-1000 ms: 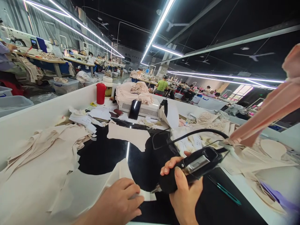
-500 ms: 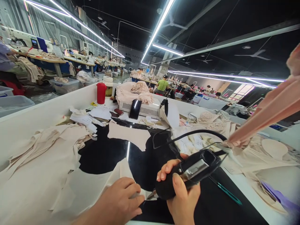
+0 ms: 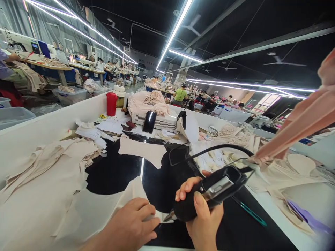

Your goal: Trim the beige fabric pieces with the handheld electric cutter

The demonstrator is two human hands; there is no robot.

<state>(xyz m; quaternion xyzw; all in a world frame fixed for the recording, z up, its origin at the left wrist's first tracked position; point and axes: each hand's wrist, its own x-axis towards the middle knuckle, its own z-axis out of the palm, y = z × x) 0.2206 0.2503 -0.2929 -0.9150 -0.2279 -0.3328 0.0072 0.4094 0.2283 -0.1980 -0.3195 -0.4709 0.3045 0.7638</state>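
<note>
My right hand (image 3: 202, 223) is wrapped round a black corded electric cutter (image 3: 209, 193), its tip down at the edge of a cream fabric piece (image 3: 112, 205) on the glossy black tabletop (image 3: 162, 181). My left hand (image 3: 131, 226) lies on that fabric with fingers bent and pressed flat, just left of the cutter's tip. The cutter's black cable (image 3: 222, 148) arcs up and back over the table.
Heaps of cream fabric pieces (image 3: 47, 167) lie at left and right (image 3: 288, 170). At the back stand a red cup (image 3: 111, 104), a phone (image 3: 149, 122) and a white machine (image 3: 162, 122). A teal pen (image 3: 250, 212) lies at right. White walls (image 3: 52, 122) border the table. Other workers sit far behind.
The cutter has come down and slightly left, its tip now at the fabric edge by my left hand. My left hand has stayed on the fabric.
</note>
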